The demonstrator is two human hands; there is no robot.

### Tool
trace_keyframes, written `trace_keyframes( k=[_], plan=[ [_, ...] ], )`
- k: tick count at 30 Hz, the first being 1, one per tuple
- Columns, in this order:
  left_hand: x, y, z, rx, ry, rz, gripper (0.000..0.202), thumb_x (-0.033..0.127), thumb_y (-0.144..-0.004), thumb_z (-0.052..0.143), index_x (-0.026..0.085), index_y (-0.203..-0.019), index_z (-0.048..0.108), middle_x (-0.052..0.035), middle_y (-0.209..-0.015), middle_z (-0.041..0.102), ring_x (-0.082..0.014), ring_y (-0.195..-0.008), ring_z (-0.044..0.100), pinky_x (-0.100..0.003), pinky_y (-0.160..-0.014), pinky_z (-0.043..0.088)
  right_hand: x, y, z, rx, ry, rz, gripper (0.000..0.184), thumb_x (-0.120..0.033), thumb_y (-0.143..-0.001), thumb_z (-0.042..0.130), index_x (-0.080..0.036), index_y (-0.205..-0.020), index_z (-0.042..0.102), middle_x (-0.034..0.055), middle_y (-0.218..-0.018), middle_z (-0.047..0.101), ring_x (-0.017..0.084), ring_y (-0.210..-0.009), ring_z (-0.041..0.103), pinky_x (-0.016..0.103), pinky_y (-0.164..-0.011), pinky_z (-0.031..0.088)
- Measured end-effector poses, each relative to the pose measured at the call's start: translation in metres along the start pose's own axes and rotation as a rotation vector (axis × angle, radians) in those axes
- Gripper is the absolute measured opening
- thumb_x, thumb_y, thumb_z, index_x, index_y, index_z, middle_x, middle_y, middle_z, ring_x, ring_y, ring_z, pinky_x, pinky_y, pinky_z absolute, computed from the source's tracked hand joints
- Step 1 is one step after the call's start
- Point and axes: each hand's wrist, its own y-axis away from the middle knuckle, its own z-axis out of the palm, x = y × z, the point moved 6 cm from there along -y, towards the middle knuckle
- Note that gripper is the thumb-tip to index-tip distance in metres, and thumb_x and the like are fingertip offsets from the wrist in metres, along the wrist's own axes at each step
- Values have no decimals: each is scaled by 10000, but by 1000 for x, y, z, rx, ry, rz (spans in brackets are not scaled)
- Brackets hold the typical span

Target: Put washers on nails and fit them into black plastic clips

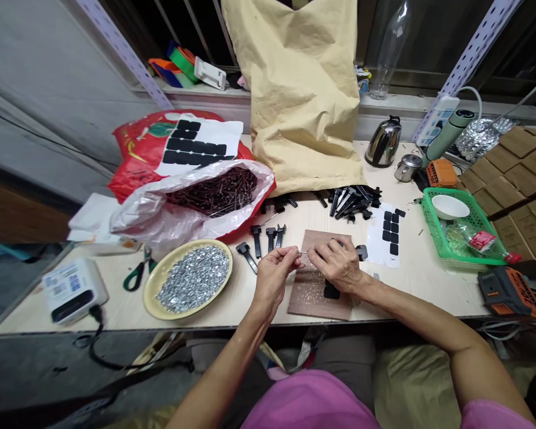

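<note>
Step in hand, by the look of it: lining up a thin metal pin (303,252) between the two hands, above the brown board (319,307) at the middle of the counter's (406,292) front edge. Left hand (273,271) pinches the pin between thumb and fingers. Right hand (336,263) curled over the board, fingertips at the pin's other end; can't tell if pinching or just touching. Next move probably calls for a steady left pinch and fine fingertip control.

Counts: one pin, one board. Four black clips (256,239) lie loose off the board's left edge; a heap of clips (351,201) toward the counter's back edge, too tangled to count. One plate (150,295) of washers (194,280) near the front edge, left of the board, uncountable. One red bag (134,143) of dark screws (214,193) behind the plate, also uncountable. One pair of scissors (134,277) left of the plate.
</note>
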Motion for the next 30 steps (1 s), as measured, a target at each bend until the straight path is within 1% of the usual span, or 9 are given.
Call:
trace_keyframes(
  k=[4,6,10,14,18,20,22,26,30],
  plan=[
    [4,1,-3,7,-29,44,452,415,-457,851,125,-728,634,26,-596,608,-87,-528,569,-254,-605,499,0,-4,6,19,20,-16,315,-216,-995,359,-200,-802,607,11,-672,583,144,-643,459,333,-813,339],
    [7,2,-3,8,-58,62,455,427,-462,847,123,-730,640,25,-589,609,-90,-529,573,-249,-599,494,0,-4,10,24,29,-10,336,-261,-996,375,-185,-747,589,13,-636,551,147,-639,461,322,-779,338],
    [9,1,-3,8,-46,23,462,414,-426,861,121,-705,638,22,-584,616,-80,-506,559,-246,-588,494,0,-5,12,17,48,-30,294,-274,-1000,366,-180,-851,602,19,-685,577,149,-659,484,299,-642,297],
    [6,0,-1,-11,-16,-22,471,405,-416,871,119,-708,636,6,-626,636,-79,-525,558,-251,-588,505,-2,-6,8,-2,51,-92,315,-144,-992,324,-190,-847,600,8,-658,573,145,-657,488,301,-606,260],
    [6,1,1,-22,-28,0,479,429,-424,867,116,-710,643,11,-617,628,-77,-531,558,-245,-595,503,2,-5,7,40,33,-22,351,-247,-1001,360,-182,-733,577,8,-622,560,144,-632,487,298,-609,273],
    [6,1,1,-25,-40,-2,486,435,-421,866,113,-711,645,8,-618,630,-77,-531,557,-247,-600,501,4,-5,6,84,13,6,333,-300,-999,377,-173,-777,589,14,-667,586,143,-653,503,290,-622,290],
    [6,1,1,-19,-41,-13,496,434,-411,868,110,-715,648,5,-621,633,-79,-528,556,-253,-606,499,4,-4,3,109,14,-5,281,-270,-993,392,-170,-830,598,15,-708,605,141,-675,514,286,-633,294],
    [7,2,2,-16,-38,-19,508,438,-389,871,111,-711,652,6,-611,634,-80,-521,553,-262,-613,501,3,-2,4,49,35,-45,290,-182,-982,391,-180,-771,591,1,-653,583,138,-644,503,290,-612,273],
    [9,3,4,-19,-57,-8,508,446,-390,870,112,-709,657,5,-609,640,-78,-524,557,-250,-607,498,8,0,9,-3,-56,57,309,-307,-994,396,-173,-814,608,14,-693,614,133,-671,531,278,-609,289]
  ],
)
